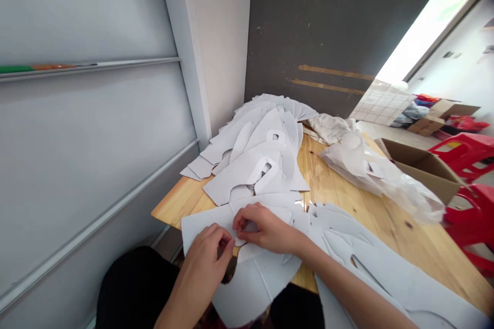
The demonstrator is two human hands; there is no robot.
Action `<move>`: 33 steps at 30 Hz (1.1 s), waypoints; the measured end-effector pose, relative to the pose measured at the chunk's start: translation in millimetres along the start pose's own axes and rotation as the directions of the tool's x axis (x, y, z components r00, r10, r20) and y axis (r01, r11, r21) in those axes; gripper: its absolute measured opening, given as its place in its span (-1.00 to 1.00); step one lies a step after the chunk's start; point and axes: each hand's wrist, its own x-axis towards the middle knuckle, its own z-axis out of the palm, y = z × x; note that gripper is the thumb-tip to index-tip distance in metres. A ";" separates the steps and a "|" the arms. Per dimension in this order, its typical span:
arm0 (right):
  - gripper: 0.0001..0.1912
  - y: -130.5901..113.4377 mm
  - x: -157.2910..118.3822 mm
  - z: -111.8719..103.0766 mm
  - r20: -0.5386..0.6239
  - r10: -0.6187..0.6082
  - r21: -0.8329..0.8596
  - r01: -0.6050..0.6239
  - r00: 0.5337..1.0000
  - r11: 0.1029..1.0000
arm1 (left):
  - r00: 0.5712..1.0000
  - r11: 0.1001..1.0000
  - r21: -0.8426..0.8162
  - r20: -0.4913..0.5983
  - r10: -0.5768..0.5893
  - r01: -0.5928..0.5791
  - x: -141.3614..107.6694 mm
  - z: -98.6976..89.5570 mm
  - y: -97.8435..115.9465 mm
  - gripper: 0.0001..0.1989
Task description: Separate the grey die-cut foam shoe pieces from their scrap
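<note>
A curved white sheet piece (254,280) lies at the table's near edge, partly over the person's lap. My left hand (210,257) is on its left part, thumb and index finger pressed together beside the inner cut-out; what they pinch is too small to make out. Just to the right, my right hand (257,226) is curled in a pinch over the same piece, its fingertips near the cut-out's upper edge, and anything between them is hidden. Beyond the hands rises a heap of overlapping white cut pieces (247,164), some with slots.
More white pieces (358,247) spread over the right side of the wooden table (386,216). A clear plastic bag (358,164) lies near an open cardboard box (420,164). Red stools (466,154) stand at the right. A grey-white wall panel (96,139) borders the left.
</note>
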 end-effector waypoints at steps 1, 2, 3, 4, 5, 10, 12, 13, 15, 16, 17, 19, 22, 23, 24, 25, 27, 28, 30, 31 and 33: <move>-0.75 0.3 0.0 0.2 0.002 -0.010 -0.010 0.010 1.000 1.000 | 1.000 1.000 0.015 0.007 -0.005 0.005 0.8 -0.8 1.1 -0.77; -0.75 0.8 0.0 0.5 0.004 -0.019 -0.018 0.019 1.000 1.000 | 1.000 0.999 0.033 0.015 -0.013 0.012 1.4 -1.8 2.5 -0.77; -0.75 1.3 0.0 1.0 0.005 -0.023 -0.025 0.023 1.000 0.999 | 0.999 0.998 0.052 0.025 -0.023 0.021 2.0 -3.0 4.1 -0.78; -0.75 1.8 0.1 1.5 0.007 -0.023 -0.033 0.023 1.000 0.999 | 0.999 0.997 0.071 0.035 -0.032 0.030 2.6 -4.4 5.9 -0.78; -0.76 2.0 0.2 2.0 0.006 -0.020 -0.040 0.020 1.000 0.999 | 0.998 0.995 0.087 0.045 -0.041 0.037 3.1 -5.9 7.7 -0.78; -0.75 2.5 0.2 2.2 0.004 -0.018 -0.061 0.018 1.000 0.998 | 0.993 0.986 0.155 0.087 -0.078 0.064 6.3 -11.1 15.4 -0.78; -0.75 2.9 -0.1 1.7 0.016 -0.029 -0.059 0.030 0.999 0.998 | 0.989 0.979 0.186 0.105 -0.104 0.084 7.5 -12.2 17.6 -0.78; -0.75 3.1 -0.2 1.7 0.022 -0.035 -0.059 0.037 0.999 0.998 | 0.987 0.975 0.202 0.112 -0.117 0.093 8.1 -12.9 18.4 -0.78; -0.75 3.1 -0.2 2.1 0.027 -0.046 -0.066 0.048 0.999 0.997 | 0.981 0.966 0.232 0.131 -0.144 0.111 9.5 -15.2 19.5 -0.79; -0.75 2.9 -0.1 2.6 0.026 -0.048 -0.075 0.050 0.998 0.996 | 0.978 0.964 0.240 0.144 -0.153 0.115 10.5 -16.7 19.7 -0.80; -0.75 2.6 0.2 3.1 0.022 -0.049 -0.087 0.051 0.999 0.995 | 0.975 0.963 0.244 0.159 -0.158 0.116 11.7 -18.4 19.6 -0.80; -0.73 1.8 1.1 3.6 0.006 -0.052 -0.104 0.052 0.999 0.993 | 0.969 0.963 0.247 0.191 -0.159 0.110 14.9 -21.8 17.9 -0.80; -0.58 1.9 2.2 0.5 -0.047 -0.059 -0.055 0.056 0.997 0.997 | 0.975 0.964 0.248 0.175 -0.138 0.092 20.6 -25.2 10.2 -0.79; -0.53 2.8 2.0 -2.2 -0.061 -0.057 -0.031 0.055 0.996 0.998 | 0.978 0.965 0.243 0.154 -0.138 0.098 22.3 -26.0 6.4 -0.80; -0.51 4.2 1.5 -5.7 -0.071 -0.051 -0.013 0.051 0.996 0.999 | 0.981 0.967 0.232 0.131 -0.141 0.108 23.8 -26.8 2.1 -0.80; -0.53 6.2 0.5 -10.1 -0.078 -0.041 -0.006 0.041 0.996 0.999 | 0.983 0.969 0.214 0.109 -0.148 0.122 24.8 -27.5 -2.2 -0.81; -0.60 12.1 -2.2 -20.5 -0.100 -0.007 -0.021 0.005 0.995 1.000 | 0.986 0.978 0.164 0.083 -0.147 0.132 25.1 -29.1 -9.6 -0.83; -0.63 15.5 -3.7 -26.1 -0.116 0.017 -0.029 -0.020 0.993 0.999 | 0.988 0.982 0.142 0.076 -0.133 0.122 24.2 -29.6 -11.9 -0.86; -0.67 22.2 -6.2 -35.9 -0.141 0.067 -0.035 -0.073 0.988 0.997 | 0.995 0.989 0.132 0.067 -0.081 0.071 20.5 -29.3 -12.9 -0.94; -0.69 24.8 -7.0 -39.5 -0.146 0.085 -0.033 -0.091 0.986 0.995 | 0.997 0.990 0.134 0.060 -0.051 0.043 17.9 -28.1 -11.6 -0.90; -0.73 27.8 -7.7 -43.6 -0.142 0.093 -0.039 -0.099 0.986 0.994 | 0.999 0.993 0.117 0.051 -0.002 -0.004 12.1 -23.4 -6.2 -0.74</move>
